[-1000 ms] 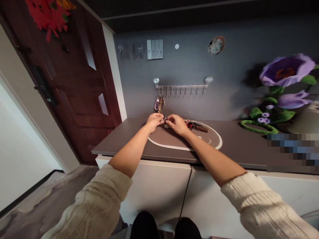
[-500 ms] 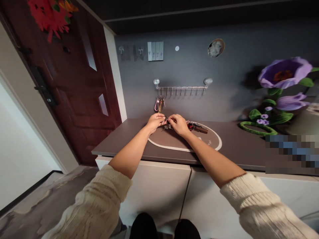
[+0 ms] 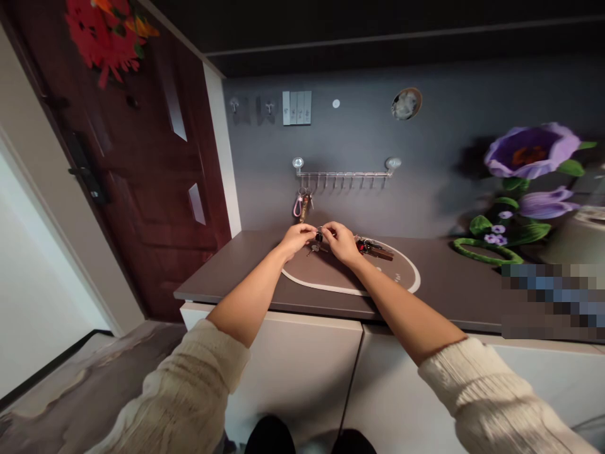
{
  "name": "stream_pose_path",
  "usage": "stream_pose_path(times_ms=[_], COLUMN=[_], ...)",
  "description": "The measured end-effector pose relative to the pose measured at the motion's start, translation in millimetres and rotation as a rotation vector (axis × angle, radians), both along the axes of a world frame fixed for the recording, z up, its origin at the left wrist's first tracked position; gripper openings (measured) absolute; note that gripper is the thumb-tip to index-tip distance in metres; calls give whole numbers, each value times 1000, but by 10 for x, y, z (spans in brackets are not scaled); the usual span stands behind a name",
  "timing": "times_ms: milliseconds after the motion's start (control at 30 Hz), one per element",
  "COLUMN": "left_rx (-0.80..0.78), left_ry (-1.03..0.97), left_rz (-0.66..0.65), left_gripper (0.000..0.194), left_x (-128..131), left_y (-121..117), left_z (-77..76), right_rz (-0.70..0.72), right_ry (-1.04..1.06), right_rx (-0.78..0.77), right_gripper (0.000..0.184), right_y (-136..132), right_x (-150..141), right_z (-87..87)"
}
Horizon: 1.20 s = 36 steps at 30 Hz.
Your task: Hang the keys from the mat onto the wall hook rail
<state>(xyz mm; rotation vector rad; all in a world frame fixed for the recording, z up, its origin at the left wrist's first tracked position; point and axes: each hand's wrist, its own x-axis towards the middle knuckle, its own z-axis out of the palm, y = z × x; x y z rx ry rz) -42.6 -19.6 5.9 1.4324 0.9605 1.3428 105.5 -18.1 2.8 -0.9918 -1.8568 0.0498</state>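
Above a brown oval mat [image 3: 326, 277] with a white border, both hands come close together. My left hand [image 3: 299, 238] is closed in a pinch at a key ring [image 3: 320, 229] with a small black piece [image 3: 319, 237] hanging from it. My right hand [image 3: 341, 241] pinches the ring's other side. Loose keys [image 3: 314, 250] show just below, between the hands; whether they hang from this ring I cannot tell. To the right of my right hand, a bunch of keys [image 3: 375, 249] with red, black and brown parts lies on the mat.
On the wall, a rail with hooks [image 3: 350, 174] carries keys with a pink loop [image 3: 297, 206] and a brown strap at its left end. Purple fabric flowers [image 3: 534, 151] stand at the right. A dark red door [image 3: 155, 189] is at the left.
The view has tilted up slightly, so everything sits lower. The hands have turned a little, and the ring with the black piece now shows more plainly between the fingertips.
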Motion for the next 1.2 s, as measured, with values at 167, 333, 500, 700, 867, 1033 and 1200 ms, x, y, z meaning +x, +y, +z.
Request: stream_pose_path(times_ms=[167, 333, 500, 700, 867, 1033, 1200], left_rx=[122, 207, 237, 170, 135, 108, 77], left_ry=[33, 92, 23, -124, -179, -162, -102], left_rz=[-17, -17, 29, 3, 20, 151, 266], left_gripper=[14, 17, 21, 25, 24, 17, 16], left_x=[7, 22, 22, 48, 71, 74, 80], left_y=[-42, -62, 20, 88, 64, 14, 40], left_z=[36, 44, -1, -32, -11, 22, -6], right_rz=[-5, 25, 90, 170, 179, 161, 138], right_ry=[18, 37, 171, 290, 329, 390, 548], right_rx=[-35, -58, -153, -210, -199, -166, -198], right_gripper=[20, 21, 24, 27, 31, 33, 28], right_y=[-17, -68, -71, -28, 31, 182, 394], right_x=[7, 2, -9, -18, -44, -67, -130], right_z=[4, 23, 28, 41, 45, 118, 332])
